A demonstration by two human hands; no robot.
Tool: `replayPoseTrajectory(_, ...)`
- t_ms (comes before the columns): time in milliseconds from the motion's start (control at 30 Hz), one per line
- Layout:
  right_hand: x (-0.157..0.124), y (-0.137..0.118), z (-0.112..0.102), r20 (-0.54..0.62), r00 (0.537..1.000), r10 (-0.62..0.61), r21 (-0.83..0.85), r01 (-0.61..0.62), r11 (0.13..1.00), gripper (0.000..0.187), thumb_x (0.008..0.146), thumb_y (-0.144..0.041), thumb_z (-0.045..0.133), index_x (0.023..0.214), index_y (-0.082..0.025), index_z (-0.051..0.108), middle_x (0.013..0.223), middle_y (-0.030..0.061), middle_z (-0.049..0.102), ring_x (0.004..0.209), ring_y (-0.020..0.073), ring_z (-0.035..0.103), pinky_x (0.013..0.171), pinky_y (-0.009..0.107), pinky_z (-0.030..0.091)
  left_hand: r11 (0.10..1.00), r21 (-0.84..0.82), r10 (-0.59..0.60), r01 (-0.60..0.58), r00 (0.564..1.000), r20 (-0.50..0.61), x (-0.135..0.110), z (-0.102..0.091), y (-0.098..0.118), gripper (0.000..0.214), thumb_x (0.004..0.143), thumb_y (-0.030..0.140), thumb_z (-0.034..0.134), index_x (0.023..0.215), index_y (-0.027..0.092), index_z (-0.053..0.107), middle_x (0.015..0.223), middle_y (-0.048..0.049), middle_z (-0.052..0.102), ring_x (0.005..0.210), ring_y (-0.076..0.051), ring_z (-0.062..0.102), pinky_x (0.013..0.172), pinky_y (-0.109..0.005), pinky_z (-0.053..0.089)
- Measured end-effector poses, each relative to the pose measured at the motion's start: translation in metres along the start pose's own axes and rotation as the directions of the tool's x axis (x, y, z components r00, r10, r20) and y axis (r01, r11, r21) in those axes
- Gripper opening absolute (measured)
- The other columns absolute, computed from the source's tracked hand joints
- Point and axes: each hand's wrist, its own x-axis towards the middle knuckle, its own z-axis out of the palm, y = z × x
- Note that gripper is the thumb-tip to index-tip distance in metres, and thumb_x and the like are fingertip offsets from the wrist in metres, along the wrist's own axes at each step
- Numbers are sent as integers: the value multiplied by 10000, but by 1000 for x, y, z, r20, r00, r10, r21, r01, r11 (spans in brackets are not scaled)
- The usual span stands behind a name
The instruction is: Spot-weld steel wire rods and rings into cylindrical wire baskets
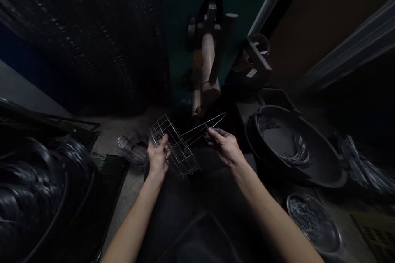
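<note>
My left hand (158,155) grips the near left edge of a small wire grid basket (177,146), which tilts up in front of me. My right hand (224,144) pinches a long bent wire loop (207,125) whose rounded end points up and to the right. The loop's lower end meets the basket's right side. Both hands are closed on their pieces, above a dark work surface.
A machine with a tan cylindrical arm (208,63) stands straight ahead. A big dark pan (311,168) holding bent wires sits at the right, with a round tray of small metal parts (313,222) below it. Coils of dark wire (33,189) fill the left.
</note>
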Motion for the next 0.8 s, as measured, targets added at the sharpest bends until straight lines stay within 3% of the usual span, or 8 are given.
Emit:
replayPoseTrajectory(433, 12, -3, 13, 13, 1000, 8, 85, -9, 996, 266, 585, -198, 860, 652, -113, 617, 516, -26, 562, 490, 56, 554, 416, 108, 424, 1000, 12, 15, -15, 1000, -11, 8, 12, 13, 657, 478, 388, 899, 981, 182, 530, 625, 103, 463, 359, 7, 321, 298, -118, 229)
replayPoseTrajectory(800, 15, -11, 25, -52, 996, 76, 81, -72, 994, 147, 704, -114, 767, 666, -113, 625, 571, 0, 618, 498, 53, 575, 428, 105, 456, 998, 54, -18, 19, 1000, -6, 19, 19, 28, 661, 447, 371, 909, 951, 176, 529, 589, 103, 464, 349, 4, 308, 291, -125, 206)
